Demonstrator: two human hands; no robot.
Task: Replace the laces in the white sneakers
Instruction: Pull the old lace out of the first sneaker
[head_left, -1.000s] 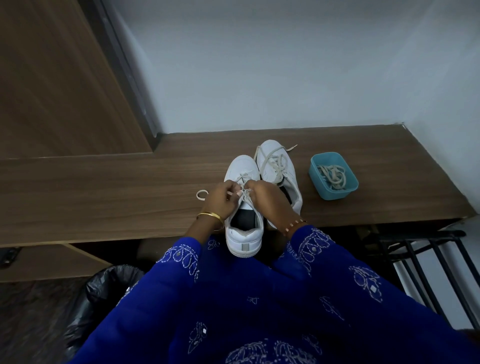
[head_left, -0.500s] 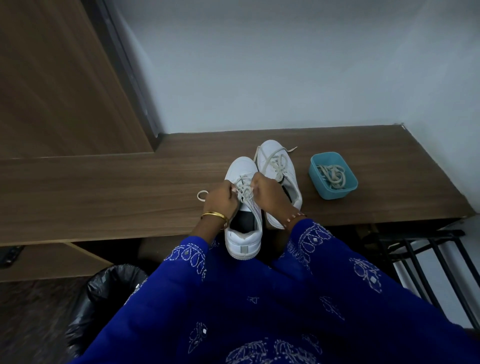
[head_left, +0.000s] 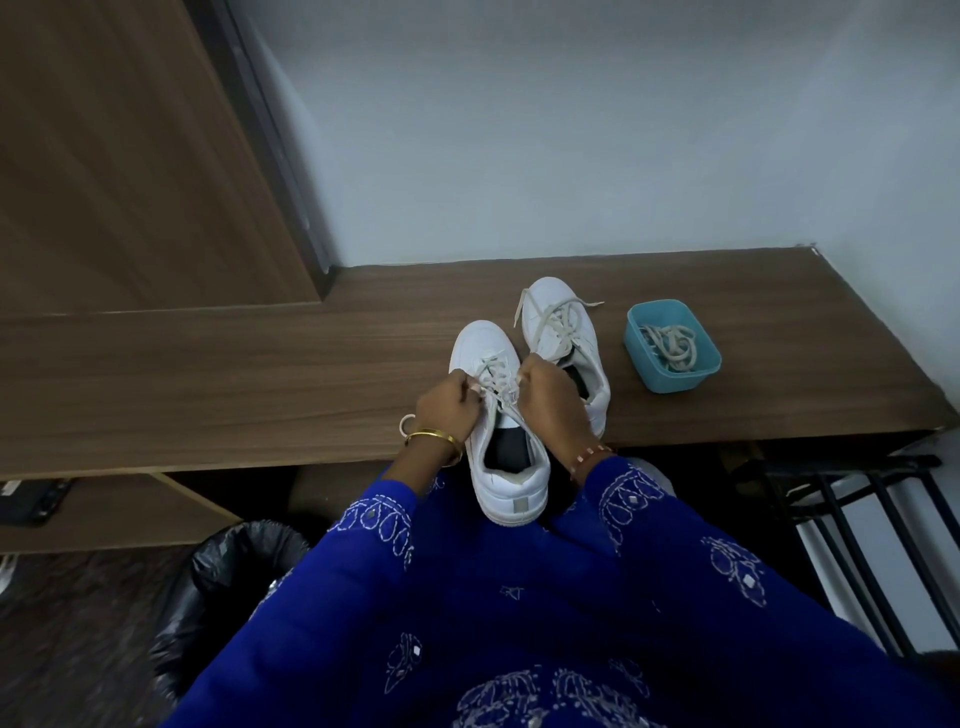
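Two white sneakers stand on a wooden bench (head_left: 208, 384). The near sneaker (head_left: 511, 486) overhangs the front edge, heel toward me. My left hand (head_left: 447, 410) and my right hand (head_left: 550, 402) sit on either side of its tongue, fingers curled, each pinching the cream lace (head_left: 493, 376) that crosses the eyelets. A loose loop of lace (head_left: 406, 422) pokes out left of my left wrist. The far sneaker (head_left: 563, 338) lies behind my right hand, laced, with loose ends spread out.
A teal tub (head_left: 691, 382) holding a coiled lace sits right of the shoes. A wall runs behind the bench and a wooden panel (head_left: 119, 171) rises at the left. A black bin bag (head_left: 228, 582) is below left, a black metal rack (head_left: 852, 525) below right.
Both hands have slid a little up the near sneaker toward its toe, along the lacing. The shoes and tub have not moved.
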